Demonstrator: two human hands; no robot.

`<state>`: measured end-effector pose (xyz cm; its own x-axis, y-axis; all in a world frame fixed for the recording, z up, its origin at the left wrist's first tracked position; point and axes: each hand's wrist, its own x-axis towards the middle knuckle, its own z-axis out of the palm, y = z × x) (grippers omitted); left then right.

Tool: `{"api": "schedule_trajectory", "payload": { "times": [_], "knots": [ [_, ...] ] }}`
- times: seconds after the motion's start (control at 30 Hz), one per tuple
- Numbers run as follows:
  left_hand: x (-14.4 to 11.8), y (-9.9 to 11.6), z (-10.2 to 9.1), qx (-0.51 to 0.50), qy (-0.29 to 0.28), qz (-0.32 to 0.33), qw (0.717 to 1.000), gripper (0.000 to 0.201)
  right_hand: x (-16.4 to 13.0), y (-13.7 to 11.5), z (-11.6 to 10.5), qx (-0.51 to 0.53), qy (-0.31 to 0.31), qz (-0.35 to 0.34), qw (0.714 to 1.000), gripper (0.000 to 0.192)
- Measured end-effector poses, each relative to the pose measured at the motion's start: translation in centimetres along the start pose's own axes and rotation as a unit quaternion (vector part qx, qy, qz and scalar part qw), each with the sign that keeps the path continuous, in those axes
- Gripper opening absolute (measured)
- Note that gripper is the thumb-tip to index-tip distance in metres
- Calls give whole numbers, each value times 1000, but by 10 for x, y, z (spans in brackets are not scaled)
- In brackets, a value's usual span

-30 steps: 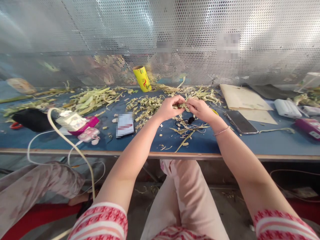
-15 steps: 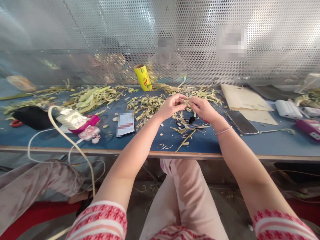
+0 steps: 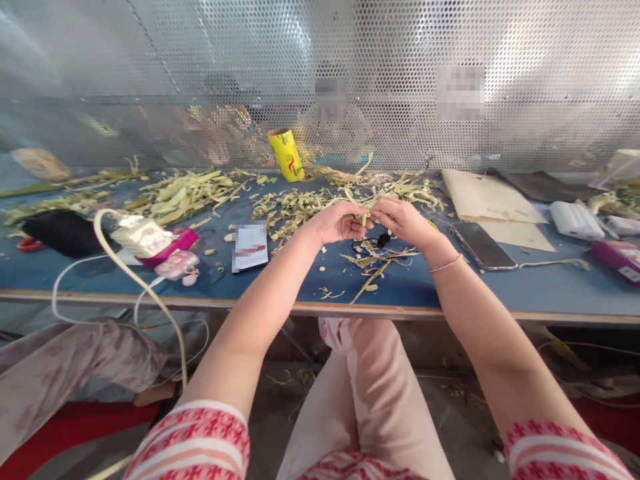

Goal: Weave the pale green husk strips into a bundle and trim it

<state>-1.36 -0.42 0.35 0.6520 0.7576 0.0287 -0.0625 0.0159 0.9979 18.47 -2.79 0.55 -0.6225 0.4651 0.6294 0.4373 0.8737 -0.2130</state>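
My left hand (image 3: 336, 223) and my right hand (image 3: 404, 220) meet above the blue table, fingertips close together. Between them is a short, pale green plant strip (image 3: 365, 218), pinched from both sides; my fingers partly cover it. Curled trimmings of the same dry, yellowish-green kind (image 3: 287, 207) lie in a loose heap behind and to the left of my hands. Just below my fingers is a small black object (image 3: 383, 240) with a thin dark cord. Several thin stalks (image 3: 373, 280) lie scattered nearer the table's front edge.
A yellow cardboard tube (image 3: 287, 155) stands against the perforated metal panel (image 3: 390, 73). Phones (image 3: 251, 248) lie on both sides of me, with chargers and a looping white cable at left. Beige paper (image 3: 487, 197) lies at right. Another person's leg (image 3: 85, 353) is at lower left.
My left hand has shifted slightly down and left, its fingers now curled lower. The right hand has turned a little and stays close to it, and more of the strip shows.
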Motion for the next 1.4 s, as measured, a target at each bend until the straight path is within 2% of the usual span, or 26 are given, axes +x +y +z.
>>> {"api": "schedule_trajectory", "payload": {
  "times": [0.17, 0.3, 0.43, 0.6, 0.7, 0.83, 0.93, 1.03, 1.1, 1.23, 1.3, 1.4],
  "knots": [
    [3, -3, 5, 11, 24, 21, 999, 14, 1, -1, 0, -3, -4, 7, 1000, 19],
    [3, -3, 7, 85, 46, 99, 990, 16, 1, 0, 4, 4, 10, 33, 999, 21],
    [5, -5, 7, 154, 78, 172, 970, 15, 3, -1, 8, 26, 24, 65, 997, 22],
    [6, -5, 7, 239, 107, 210, 942, 14, 6, -4, 11, 71, 40, 126, 989, 23],
    [5, -5, 7, 299, 131, 238, 915, 13, 7, -4, 14, 112, 52, 186, 975, 26],
    [4, -7, 6, 367, 157, 280, 873, 11, 11, -6, 21, 256, 66, 269, 926, 28],
    [4, -9, 4, 425, 166, 316, 832, 8, 13, -10, 22, 388, 77, 304, 867, 28],
    [3, -9, 3, 485, 161, 350, 785, 6, 14, -13, 21, 484, 61, 332, 807, 27],
    [3, -9, 4, 508, 151, 359, 768, 6, 13, -13, 19, 527, 44, 349, 773, 26],
    [3, -10, 7, 504, 145, 349, 777, 6, 12, -10, 15, 560, 19, 391, 730, 27],
    [4, -12, 9, 481, 162, 341, 791, 6, 12, -9, 13, 561, 10, 405, 722, 28],
    [7, -15, 12, 438, 186, 323, 818, 7, 13, -10, 13, 555, 10, 410, 723, 29]
  ]
}}
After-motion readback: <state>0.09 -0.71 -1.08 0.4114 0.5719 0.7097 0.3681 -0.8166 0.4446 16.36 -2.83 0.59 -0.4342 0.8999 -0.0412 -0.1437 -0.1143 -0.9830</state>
